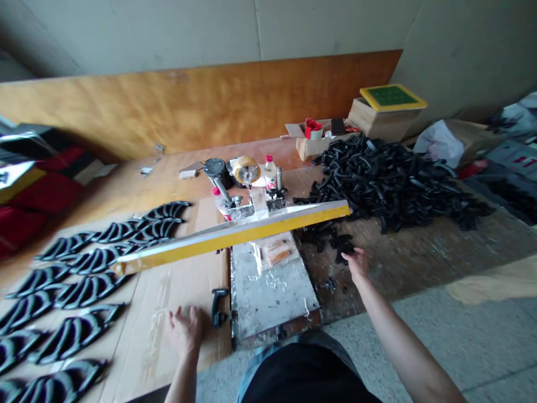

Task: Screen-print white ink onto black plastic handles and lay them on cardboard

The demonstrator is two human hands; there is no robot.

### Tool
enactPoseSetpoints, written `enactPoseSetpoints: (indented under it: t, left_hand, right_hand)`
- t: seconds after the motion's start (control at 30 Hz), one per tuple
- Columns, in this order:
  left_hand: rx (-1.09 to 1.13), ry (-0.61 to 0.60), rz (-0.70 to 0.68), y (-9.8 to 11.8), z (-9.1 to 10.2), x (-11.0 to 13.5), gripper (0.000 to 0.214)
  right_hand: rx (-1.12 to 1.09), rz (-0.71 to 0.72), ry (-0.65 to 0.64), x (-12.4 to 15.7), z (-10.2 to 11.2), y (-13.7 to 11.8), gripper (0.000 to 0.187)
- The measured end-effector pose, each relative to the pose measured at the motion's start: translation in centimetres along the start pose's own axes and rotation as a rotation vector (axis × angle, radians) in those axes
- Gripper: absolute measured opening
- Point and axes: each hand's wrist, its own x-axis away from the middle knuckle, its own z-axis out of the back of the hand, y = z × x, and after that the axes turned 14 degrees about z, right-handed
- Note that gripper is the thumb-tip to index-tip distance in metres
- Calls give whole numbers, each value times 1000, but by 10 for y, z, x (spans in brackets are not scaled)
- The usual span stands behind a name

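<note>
My left hand [185, 327] lies on the cardboard sheet [180, 291] with its fingers spread flat, beside a black clamp handle [218, 307] at the edge of a foil-covered printing plate [271, 285]. My right hand [356, 263] reaches to a small cluster of black curved plastic parts [338, 242] at the near edge of a big heap [394, 179]; its fingers curl over them, and a grip cannot be made out. A raised yellow-edged screen frame [235, 234] slants above the plate.
Rows of black curved parts [79, 280] lie spread on the cardboard at left. Behind the plate stand a tape roll [246, 169], a small bottle [271, 172] and a black knob [215, 167]. Boxes [380, 117] and a green-topped frame [392, 97] sit at the back right.
</note>
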Motion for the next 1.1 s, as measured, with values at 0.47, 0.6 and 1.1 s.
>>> enactPoseSetpoints:
  t: [0.47,0.6,1.1]
  left_hand:
    - [465,-64,34,101,42,73,50]
    - [622,-92,-5,115,50,69,46]
    - [1315,-462,-194,249,137,86,32]
  right_hand:
    - [72,1265,-858,56,-74,-180,35]
    - [189,1342,-873,58,-84,-182,37]
    - [296,1566,-826,110,-105,-176,71]
